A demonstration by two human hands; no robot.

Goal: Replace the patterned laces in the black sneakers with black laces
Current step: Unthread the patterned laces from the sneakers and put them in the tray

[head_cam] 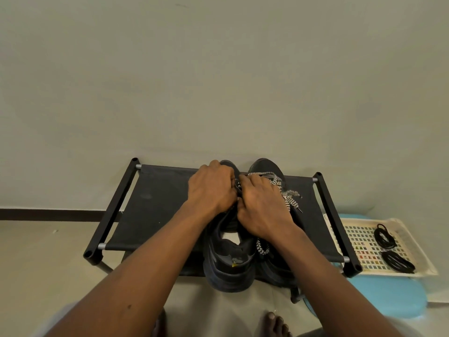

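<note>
1. Left hand (211, 188): I see it knuckles-up over the front of the first sneaker (228, 263), fingers curled down round the upper. The fingertips are hidden.
2. Right hand (261, 210): it touches the left hand. Its fingers are curled and pinch the patterned lace (274, 181) where it emerges between the two hands. I cannot tell how much of the lace is threaded.
3. First sneaker: black, lying lengthwise on the shoe rack (158, 210), with the heel toward me overhanging the near edge and the collar open.
4. Second sneaker (267, 166): black, just beside the first on its right, toe toward the wall. The right forearm hides much of it.
5. Patterned lace: a black-and-white zigzag. It trails from the hands across the second sneaker's toe, and its loose ends lie on the rack fabric. Another stretch shows below the right wrist.
6. Black laces (384, 235): two coiled bundles lying apart on a cream perforated tray (422, 263), right of the rack and well apart from the hands. The tray rests on a light-blue stool (388, 297).
7. Shoe rack: black fabric top, standing against a pale wall.
</note>
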